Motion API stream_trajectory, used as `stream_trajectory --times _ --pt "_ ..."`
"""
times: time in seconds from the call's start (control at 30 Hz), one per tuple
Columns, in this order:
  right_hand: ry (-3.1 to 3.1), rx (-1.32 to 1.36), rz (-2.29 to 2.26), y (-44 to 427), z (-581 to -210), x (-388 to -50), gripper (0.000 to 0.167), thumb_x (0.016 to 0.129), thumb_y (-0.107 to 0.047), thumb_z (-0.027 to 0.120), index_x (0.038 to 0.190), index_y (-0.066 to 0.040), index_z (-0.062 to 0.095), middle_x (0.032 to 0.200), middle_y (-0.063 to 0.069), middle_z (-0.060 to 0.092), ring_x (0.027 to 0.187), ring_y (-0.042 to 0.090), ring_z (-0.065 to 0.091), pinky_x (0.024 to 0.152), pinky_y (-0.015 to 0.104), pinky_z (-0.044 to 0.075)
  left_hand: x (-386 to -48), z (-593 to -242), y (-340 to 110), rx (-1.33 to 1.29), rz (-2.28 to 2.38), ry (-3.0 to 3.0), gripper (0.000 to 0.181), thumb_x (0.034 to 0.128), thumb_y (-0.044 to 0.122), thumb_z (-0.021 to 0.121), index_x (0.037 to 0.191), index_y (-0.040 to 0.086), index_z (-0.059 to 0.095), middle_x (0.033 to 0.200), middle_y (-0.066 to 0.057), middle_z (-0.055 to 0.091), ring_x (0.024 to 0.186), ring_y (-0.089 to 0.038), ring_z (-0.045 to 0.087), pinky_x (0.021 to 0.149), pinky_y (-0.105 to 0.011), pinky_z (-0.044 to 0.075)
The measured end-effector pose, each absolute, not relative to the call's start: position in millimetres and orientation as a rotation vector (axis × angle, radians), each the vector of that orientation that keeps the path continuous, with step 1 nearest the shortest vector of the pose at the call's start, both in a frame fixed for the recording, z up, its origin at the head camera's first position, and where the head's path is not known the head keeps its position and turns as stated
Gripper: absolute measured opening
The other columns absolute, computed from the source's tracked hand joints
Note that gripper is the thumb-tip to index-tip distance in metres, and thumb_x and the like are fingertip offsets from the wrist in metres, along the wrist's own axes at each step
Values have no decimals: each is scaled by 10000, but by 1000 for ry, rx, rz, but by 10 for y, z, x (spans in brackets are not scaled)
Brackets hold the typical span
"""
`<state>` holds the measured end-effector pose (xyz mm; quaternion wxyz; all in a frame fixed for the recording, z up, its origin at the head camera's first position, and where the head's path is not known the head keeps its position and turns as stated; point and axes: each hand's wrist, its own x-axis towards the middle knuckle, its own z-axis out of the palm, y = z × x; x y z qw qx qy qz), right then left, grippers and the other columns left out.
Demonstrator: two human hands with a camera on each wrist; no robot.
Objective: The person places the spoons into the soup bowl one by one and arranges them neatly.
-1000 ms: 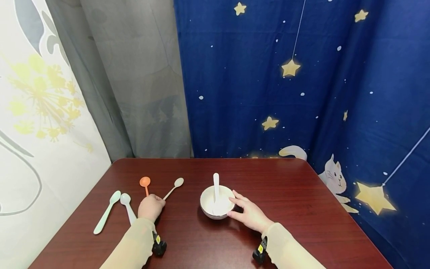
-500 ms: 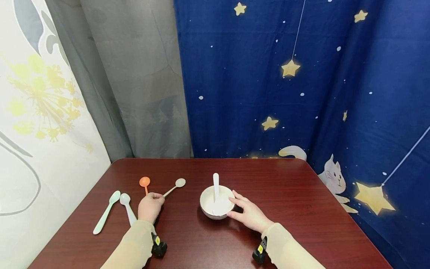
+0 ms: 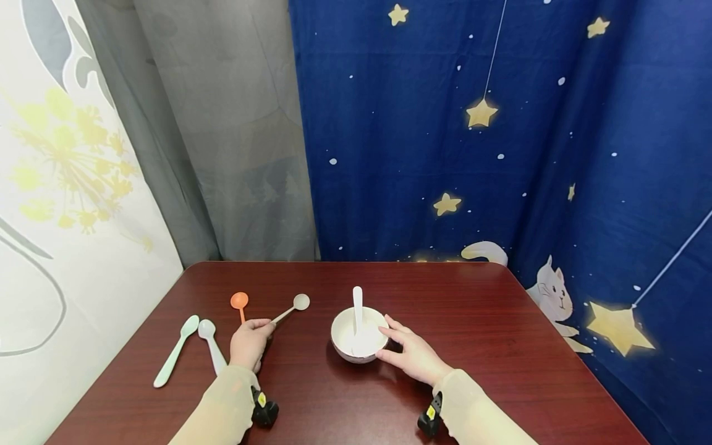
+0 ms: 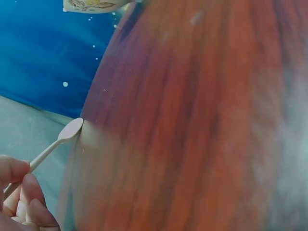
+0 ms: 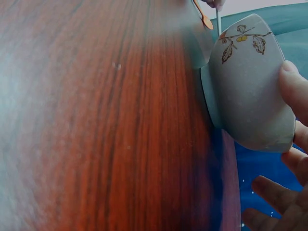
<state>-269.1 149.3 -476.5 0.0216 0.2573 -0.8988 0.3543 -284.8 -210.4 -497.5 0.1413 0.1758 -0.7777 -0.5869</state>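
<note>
hanging cloth: from the left, a white panel (image 3: 55,290) with yellow flowers, a grey curtain (image 3: 222,123), then a blue curtain (image 3: 389,123) with stars and a white cat.
table: a glossy red-brown table (image 3: 473,296), its grain dark-streaked, far corners rounded.
pale spoons: a mint spoon (image 3: 177,352), then a whitish spoon (image 3: 213,343), its handle end hidden at the left sleeve.
orange spoon (image 3: 240,301): head toward the far edge, handle running behind the left hand.
left hand (image 3: 250,343): narrow, pinching the handle of a beige spoon (image 3: 301,302), which points toward the far right.
bowl (image 3: 358,357): upright, white inside, leafy branch outside; a white spoon (image 3: 358,304) leans in it, handle above the far rim.
right hand (image 3: 414,353): fingers spread wide, touching the bowl's right side.
</note>
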Motion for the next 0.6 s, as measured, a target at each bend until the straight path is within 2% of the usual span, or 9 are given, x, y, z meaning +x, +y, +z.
stream_trajectory --times 0.33,0.6 --pt "-2785 794 1099 1496 -4769 -2691 631 866 -480 673 1354 -95 559 1519 101 356 1376 280 351 1061 503 340 -2851 -4947 -2078 506 -1927 -2072 313 892 100 624 1152 -73 600 766 15 618 723 -85 552 657 -217 459" --pt "-2789 801 1061 1492 -4779 -2697 626 870 -478 669 1356 -99 559 1517 105 360 1371 284 358 1055 501 347 -2850 -4924 -2087 497 -2040 -1972 405 913 121 637 1262 -71 560 856 63 666 760 -43 587 705 -194 465"
